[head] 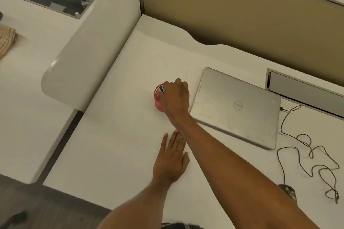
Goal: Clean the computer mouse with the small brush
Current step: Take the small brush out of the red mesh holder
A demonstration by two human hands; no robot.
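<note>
Only the laptop (236,107) reads "Dell"; red cup's (158,98) print seems illegible.

Two hands: left hand (170,161), right hand (176,96); one laptop (236,107); one red mesh cup (158,96); one mouse (287,192); one cable (307,154).

The cup (158,96) is red mesh. Right of it, the laptop (236,107) is silver, its cable (305,147) black. The desk (121,135) is white.
</note>
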